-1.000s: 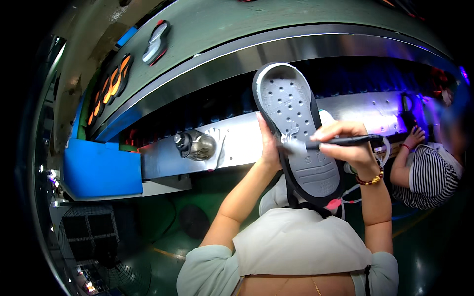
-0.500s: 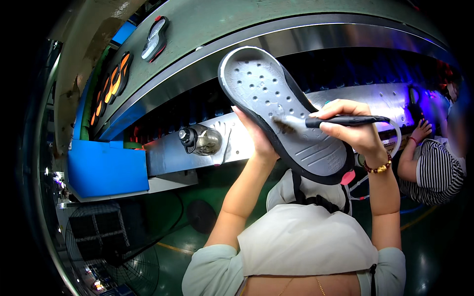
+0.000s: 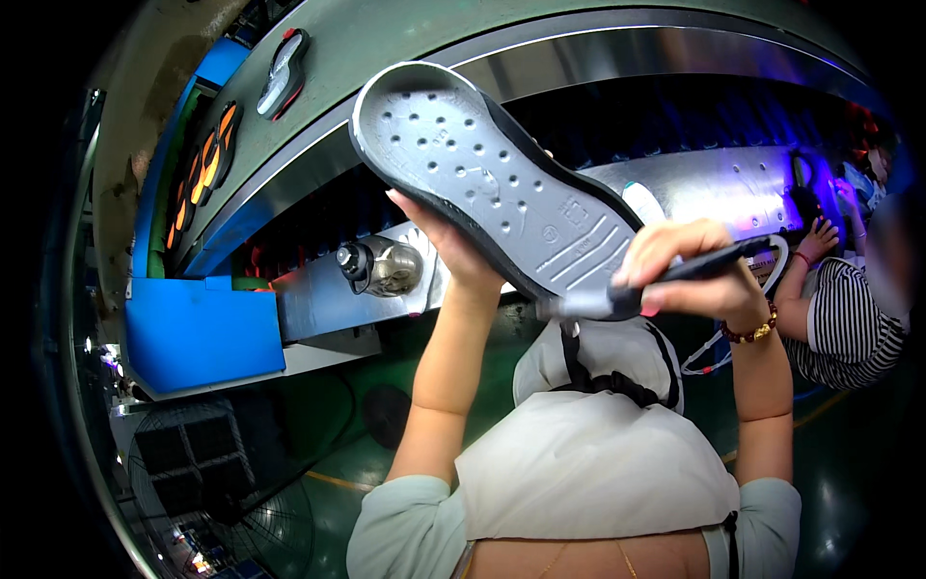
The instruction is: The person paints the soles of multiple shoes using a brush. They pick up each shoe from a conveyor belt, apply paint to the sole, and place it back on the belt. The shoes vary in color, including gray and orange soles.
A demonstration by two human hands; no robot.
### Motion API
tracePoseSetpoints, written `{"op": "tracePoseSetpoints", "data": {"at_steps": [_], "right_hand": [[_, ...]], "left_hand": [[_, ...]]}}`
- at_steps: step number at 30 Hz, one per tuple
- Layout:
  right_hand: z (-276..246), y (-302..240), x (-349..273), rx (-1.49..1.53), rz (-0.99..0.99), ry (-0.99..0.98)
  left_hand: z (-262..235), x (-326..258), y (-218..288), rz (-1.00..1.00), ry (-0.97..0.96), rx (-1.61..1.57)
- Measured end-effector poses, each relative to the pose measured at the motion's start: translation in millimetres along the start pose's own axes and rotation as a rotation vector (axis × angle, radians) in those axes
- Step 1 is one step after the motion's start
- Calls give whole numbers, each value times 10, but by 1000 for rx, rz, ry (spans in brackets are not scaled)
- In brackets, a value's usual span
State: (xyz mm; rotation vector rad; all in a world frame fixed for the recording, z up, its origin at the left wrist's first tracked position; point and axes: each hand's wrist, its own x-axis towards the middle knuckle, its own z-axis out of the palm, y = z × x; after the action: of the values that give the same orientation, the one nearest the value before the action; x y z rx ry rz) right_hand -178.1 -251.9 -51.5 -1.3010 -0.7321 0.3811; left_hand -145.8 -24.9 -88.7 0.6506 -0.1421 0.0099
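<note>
A grey shoe sole with black sidewalls is held up at a slant, its dotted and ribbed face toward me. My left hand grips its left edge from beneath, most of the fingers hidden behind it. In my right hand is a brush with a black handle and a pale tube running from its rear end. The brush tip, smeared by motion, is at the sole's lower end, near its edge. Wet-looking patches shine on the grey surface.
A green conveyor belt carries a grey sole and several orange-and-black soles. Below it, a bottle stands on a metal shelf beside a blue box. A co-worker's striped sleeve is at right; a fan stands lower left.
The brush has gone from the middle of the sole down to its lower end. My left hand has shifted the sole leftward and slightly up.
</note>
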Motion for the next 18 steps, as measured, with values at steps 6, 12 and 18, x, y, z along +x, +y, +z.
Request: {"op": "tracePoseSetpoints", "data": {"at_steps": [6, 12, 18], "right_hand": [[36, 58, -67, -303, -98, -38], [-99, 140, -185, -387, -12, 159], [-243, 176, -239, 69, -29, 84]], "left_hand": [[-60, 70, 75, 46, 75, 92], [-24, 113, 136, 60, 45, 3], [127, 242, 245, 7, -35, -31]]}}
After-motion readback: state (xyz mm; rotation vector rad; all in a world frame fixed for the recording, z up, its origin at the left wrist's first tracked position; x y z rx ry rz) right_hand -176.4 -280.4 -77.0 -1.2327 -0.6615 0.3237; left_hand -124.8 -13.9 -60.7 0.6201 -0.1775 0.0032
